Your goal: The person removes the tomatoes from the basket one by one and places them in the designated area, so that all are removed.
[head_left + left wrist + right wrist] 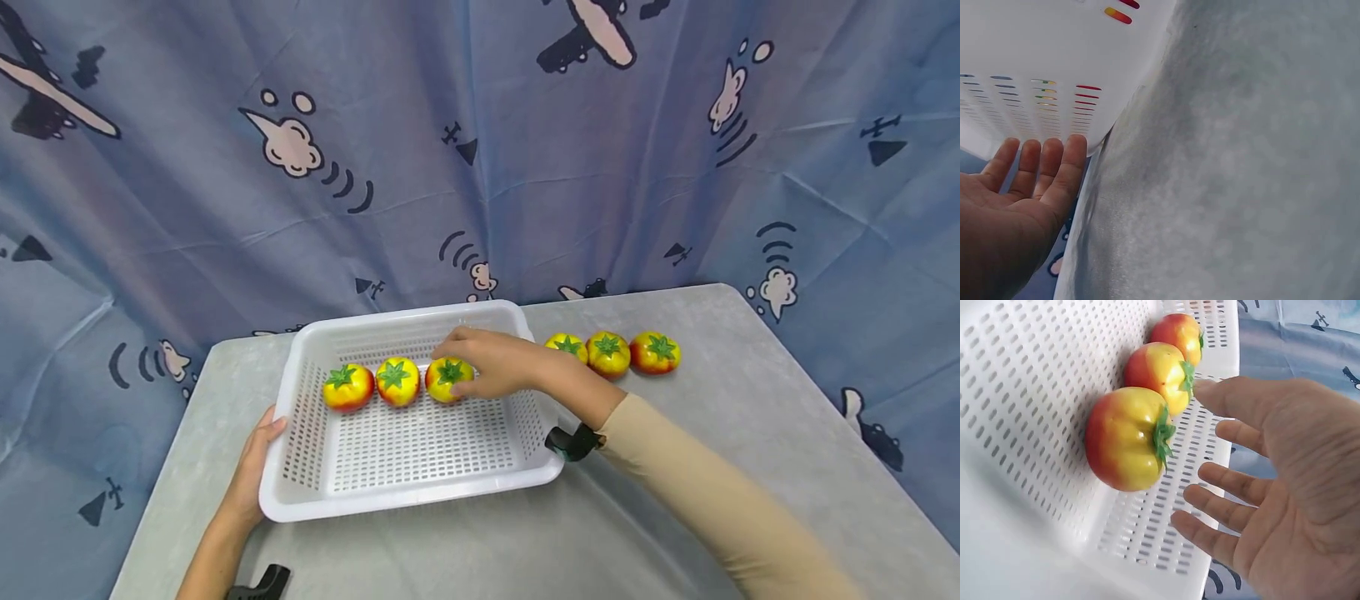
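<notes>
Three red-and-yellow tomatoes with green leafy tops stand in a row inside a white perforated plastic basket [412, 498]: the left tomato [348, 388], the middle tomato [397, 382] and the right tomato [447, 380]. My right hand [495, 363] reaches over the basket's right side to the right tomato. In the right wrist view its fingers are spread, with a gap between them and the nearest tomato [1127, 439]. At the basket's left end is my left hand [251, 467]; in the left wrist view its extended fingertips [1074, 144] touch the slotted outer wall.
Three more tomatoes lie in a row on the grey tabletop [750, 400], right of the basket; the one nearest it, a tomato [566, 345], is partly behind my right wrist. A blue curtain [420, 100] with printed airplanes hangs behind the table.
</notes>
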A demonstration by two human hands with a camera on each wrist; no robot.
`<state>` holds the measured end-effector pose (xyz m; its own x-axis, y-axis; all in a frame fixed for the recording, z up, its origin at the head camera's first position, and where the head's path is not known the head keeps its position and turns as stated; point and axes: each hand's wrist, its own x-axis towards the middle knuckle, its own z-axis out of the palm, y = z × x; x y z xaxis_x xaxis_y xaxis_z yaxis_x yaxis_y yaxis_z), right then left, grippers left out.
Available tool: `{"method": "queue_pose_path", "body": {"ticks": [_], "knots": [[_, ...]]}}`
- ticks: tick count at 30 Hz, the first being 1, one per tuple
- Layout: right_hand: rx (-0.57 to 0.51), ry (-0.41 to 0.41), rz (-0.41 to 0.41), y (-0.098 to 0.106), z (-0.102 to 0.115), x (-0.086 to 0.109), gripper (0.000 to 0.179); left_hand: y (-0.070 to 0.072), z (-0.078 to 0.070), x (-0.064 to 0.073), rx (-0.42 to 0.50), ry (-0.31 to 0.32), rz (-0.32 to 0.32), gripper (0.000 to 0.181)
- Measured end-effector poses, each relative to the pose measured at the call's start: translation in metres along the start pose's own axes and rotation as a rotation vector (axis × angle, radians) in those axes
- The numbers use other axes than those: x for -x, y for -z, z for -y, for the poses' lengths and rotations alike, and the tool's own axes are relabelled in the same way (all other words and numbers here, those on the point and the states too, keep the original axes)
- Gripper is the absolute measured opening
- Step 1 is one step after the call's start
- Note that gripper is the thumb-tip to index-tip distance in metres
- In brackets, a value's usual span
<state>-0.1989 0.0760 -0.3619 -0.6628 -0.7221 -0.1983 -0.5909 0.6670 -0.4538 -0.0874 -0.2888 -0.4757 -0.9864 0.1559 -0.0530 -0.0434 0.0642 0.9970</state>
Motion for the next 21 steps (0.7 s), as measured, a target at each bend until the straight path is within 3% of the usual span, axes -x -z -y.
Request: {"method": "queue_pose_path", "body": {"ticks": [21], "knots": [[-0.016, -0.020, 0.063, -0.017, -0.002, -0.032, 0.051, 0.000, -0.001, 0.000, -0.006, -0.002, 0.011, 0.063]]}}
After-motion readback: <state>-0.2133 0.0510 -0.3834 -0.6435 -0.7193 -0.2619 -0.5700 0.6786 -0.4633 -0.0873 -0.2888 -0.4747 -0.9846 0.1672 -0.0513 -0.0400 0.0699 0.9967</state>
